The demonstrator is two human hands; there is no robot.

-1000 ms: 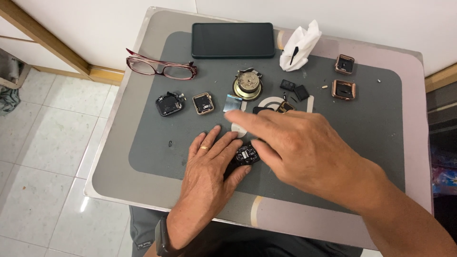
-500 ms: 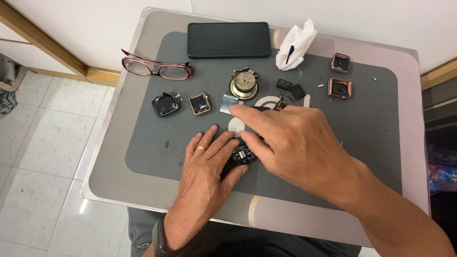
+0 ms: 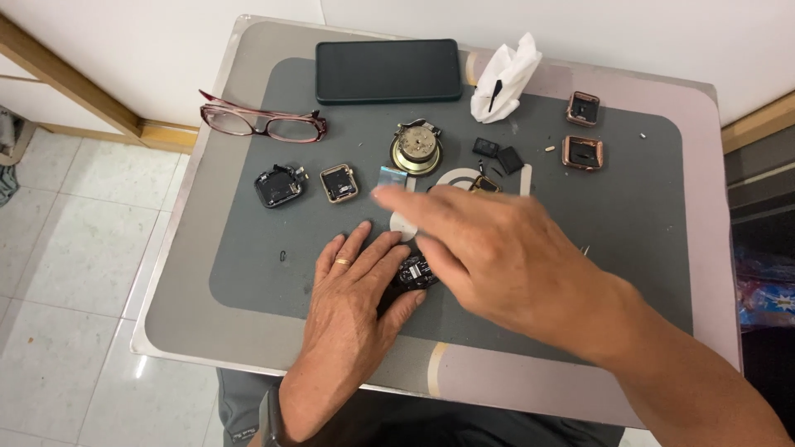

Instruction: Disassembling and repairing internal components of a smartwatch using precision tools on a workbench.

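**Small watch parts on a grey mat, two hands at work**

Items listed from left to right.

1. Red-framed glasses (image 3: 263, 122), folded open, lying at the upper left edge of the grey mat (image 3: 629, 223).
2. Black watch case (image 3: 277, 186), opened, on the mat below the glasses.
3. Gold-rimmed watch case (image 3: 339, 182), just beside the black one, apart from it.
4. Left hand (image 3: 352, 306), flat on the mat, fingers spread and loosely apart, a ring on one finger. Thumb and fingertips rest against the small black watch module (image 3: 414, 271), steadying it; not closed around it.
5. Small black watch module, lying on the mat near the front centre of the surface (image 3: 182, 290), between the two hands and partly hidden by them.
6. Small clear square piece (image 3: 390, 176), just right of the gold-rimmed case.
7. Dark phone (image 3: 388, 70), face up, at the far edge of the mat.
8. Round brass clock movement (image 3: 416, 147), below the phone.
9. Right hand (image 3: 505, 257), held over the mat centre, forefinger stretched out to the left, pointing near the clear piece; other fingers loosely curled, holding nothing that can be seen.
10. White crumpled tissue (image 3: 507, 79), with a small dark tool stuck in it.
11. Two small black parts (image 3: 497, 154), below the tissue.
12. Two rose-coloured watch cases (image 3: 583, 131), one above the other, at far right.
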